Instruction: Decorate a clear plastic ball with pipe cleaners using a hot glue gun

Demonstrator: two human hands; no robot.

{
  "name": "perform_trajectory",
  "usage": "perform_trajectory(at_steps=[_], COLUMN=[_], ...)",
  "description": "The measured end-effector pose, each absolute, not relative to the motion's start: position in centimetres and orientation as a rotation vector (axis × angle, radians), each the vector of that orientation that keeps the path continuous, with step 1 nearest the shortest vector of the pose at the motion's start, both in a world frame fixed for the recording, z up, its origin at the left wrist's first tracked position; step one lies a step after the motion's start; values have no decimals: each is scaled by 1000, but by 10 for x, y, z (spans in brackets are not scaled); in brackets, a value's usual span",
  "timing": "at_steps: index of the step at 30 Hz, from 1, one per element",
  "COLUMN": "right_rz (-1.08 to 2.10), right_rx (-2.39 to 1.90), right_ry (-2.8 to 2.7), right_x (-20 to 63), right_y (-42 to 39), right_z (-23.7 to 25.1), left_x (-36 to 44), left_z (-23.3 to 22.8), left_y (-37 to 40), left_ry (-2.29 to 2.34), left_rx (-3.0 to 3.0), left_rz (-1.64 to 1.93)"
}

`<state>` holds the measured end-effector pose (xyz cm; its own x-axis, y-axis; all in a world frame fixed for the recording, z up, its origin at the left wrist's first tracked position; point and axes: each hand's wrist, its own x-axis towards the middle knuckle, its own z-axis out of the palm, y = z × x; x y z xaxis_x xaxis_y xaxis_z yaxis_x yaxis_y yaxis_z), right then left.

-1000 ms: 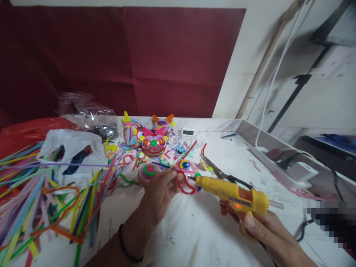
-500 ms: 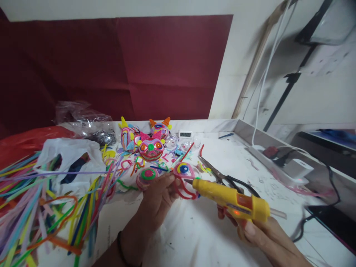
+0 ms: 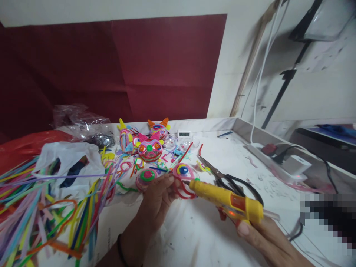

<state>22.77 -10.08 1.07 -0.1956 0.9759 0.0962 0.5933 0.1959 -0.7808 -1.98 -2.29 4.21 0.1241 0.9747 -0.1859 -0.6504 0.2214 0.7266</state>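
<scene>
Your left hand (image 3: 157, 198) pinches a pink pipe-cleaner piece (image 3: 183, 177) w/ blue-yellow centre and a red loop below, held just above the tabletop (image 3: 194, 233). Your right hand (image 3: 258, 237) is closed round the grip of a yellow glue gun (image 3: 226, 200); nozzle tip sits at the piece's right edge, touching or nearly so, can't tell which. Gun's indicator glows red. Scissors (image 3: 228, 178) lie just behind the gun, blades pointing away from you. Finished masks (image 3: 148, 146) stand near the far wall, w/ a small clock (image 3: 184, 133) beside them. Loose pipe cleaners (image 3: 41, 207) piled at left, partly over a white bag (image 3: 69, 159). Power strip (image 3: 280, 163) along the right edge.
</scene>
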Motion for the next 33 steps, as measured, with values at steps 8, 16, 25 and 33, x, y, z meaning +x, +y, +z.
perform_trajectory(at_steps=[8, 16, 25, 33], right_rz=[700, 605, 418, 365], right_rx=[-1423, -1109, -1270, -1333], right_ry=[-1878, -1963, -2376, -2469], right_x=[235, 213, 194, 184], right_y=[-100, -97, -97, -102], right_z=[-3, 31, 26, 30], left_x=[-22, -24, -32, -30], left_z=[39, 39, 36, 39], left_y=[-20, -16, -8, -13], left_ry=[738, 744, 814, 843], left_rx=[441, 339, 557, 741], left_rz=[1290, 1369, 1568, 1617])
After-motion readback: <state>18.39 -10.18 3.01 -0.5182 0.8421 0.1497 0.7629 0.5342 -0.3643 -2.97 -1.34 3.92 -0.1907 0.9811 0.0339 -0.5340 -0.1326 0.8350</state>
